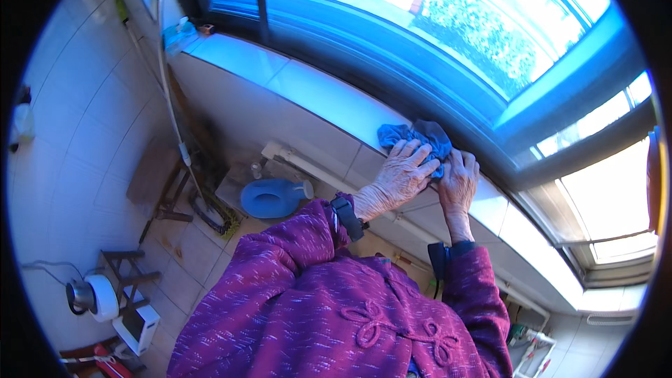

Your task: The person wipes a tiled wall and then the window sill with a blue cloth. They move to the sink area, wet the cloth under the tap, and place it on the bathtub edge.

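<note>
A crumpled blue-grey cloth [415,139] lies on the tiled window sill [331,95], against the dark window frame. My left hand [401,176] rests on the cloth, its fingers spread over the top and pressing on it. Close beside it on the right, my right hand [459,173] has its fingers curled at the cloth's right edge, at the foot of the frame. The fingertips of the right hand are partly hidden, so its hold on the cloth cannot be told. Both wrists bear dark straps below purple sleeves.
Below the sill stands a blue plastic jug [275,198] near a white pipe [310,165]. A long mop pole [170,94] leans in the left corner. Wooden stools [128,278] and a white appliance [102,298] are at lower left. A clear blue plastic package [179,35] sits at the sill's far left end.
</note>
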### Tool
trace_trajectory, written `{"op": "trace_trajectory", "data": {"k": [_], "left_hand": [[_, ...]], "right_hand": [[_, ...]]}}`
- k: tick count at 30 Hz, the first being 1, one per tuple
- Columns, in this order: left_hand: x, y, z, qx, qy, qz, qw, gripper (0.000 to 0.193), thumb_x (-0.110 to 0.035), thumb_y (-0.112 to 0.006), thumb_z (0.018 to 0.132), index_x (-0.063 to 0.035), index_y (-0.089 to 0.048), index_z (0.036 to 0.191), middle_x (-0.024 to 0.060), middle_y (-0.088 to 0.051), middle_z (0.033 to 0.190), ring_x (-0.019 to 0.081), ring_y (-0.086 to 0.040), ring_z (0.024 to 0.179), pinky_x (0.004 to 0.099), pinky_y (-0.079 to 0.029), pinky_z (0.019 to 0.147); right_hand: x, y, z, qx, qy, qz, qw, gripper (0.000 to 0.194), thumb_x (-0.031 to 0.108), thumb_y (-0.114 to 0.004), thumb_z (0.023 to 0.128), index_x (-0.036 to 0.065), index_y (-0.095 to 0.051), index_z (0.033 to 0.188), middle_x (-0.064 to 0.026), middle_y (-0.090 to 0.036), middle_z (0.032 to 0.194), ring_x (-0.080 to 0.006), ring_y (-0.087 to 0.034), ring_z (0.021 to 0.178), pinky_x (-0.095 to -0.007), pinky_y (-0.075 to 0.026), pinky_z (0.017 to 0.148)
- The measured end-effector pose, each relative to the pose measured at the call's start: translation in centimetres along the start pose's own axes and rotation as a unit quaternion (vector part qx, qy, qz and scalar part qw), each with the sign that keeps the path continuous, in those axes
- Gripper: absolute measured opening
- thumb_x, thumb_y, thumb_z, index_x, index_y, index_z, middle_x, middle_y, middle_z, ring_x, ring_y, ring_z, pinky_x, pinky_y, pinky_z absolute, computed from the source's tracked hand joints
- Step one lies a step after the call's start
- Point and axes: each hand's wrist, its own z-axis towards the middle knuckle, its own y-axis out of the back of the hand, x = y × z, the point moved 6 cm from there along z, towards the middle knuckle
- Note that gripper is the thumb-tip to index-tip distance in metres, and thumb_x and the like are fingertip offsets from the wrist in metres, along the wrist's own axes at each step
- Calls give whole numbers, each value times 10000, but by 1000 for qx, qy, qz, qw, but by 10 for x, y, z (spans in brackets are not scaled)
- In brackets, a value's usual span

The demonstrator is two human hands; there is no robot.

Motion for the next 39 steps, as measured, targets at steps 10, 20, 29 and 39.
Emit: {"op": "trace_trajectory", "data": {"k": [10, 20, 29, 39], "left_hand": [[184, 119, -39, -65, 160, 159, 972, 236, -173, -656, 757, -119, -630, 985, 135, -570, 1131, 338, -519, 1096, 430, -409, 946], [340, 273, -55, -237, 406, 203, 859, 254, -231, -558, 830, -27, -611, 971, 231, -650, 943, 411, -619, 897, 484, -483, 797], [418, 299, -44, -225, 269, 286, 892, 387, -108, -562, 815, -55, -541, 1197, 234, -589, 1085, 418, -545, 1038, 485, -431, 916], [517, 241, -104, 36, 447, 340, 827, 564, -532, -468, 897, -295, -426, 1408, 209, -331, 1460, 407, -309, 1338, 496, -257, 1091]], "right_hand": [[7, 2, 0, 17, 1, -10, 1000, 231, 189, -543, 891, 106, -652, 1077, -106, -573, 1010, -290, -529, 950, -407, -416, 856], [11, 2, 0, 15, -17, -8, 1000, 230, 163, -553, 881, 92, -662, 1071, -108, -579, 996, -286, -525, 942, -398, -411, 871], [12, 2, 2, 11, -25, -6, 1000, 215, 149, -597, 843, 102, -664, 1042, -92, -584, 993, -279, -537, 948, -393, -419, 874], [5, 0, 3, 22, -31, -3, 999, 239, 160, -600, 831, 116, -658, 1059, -98, -560, 985, -287, -534, 935, -395, -433, 843]]}}
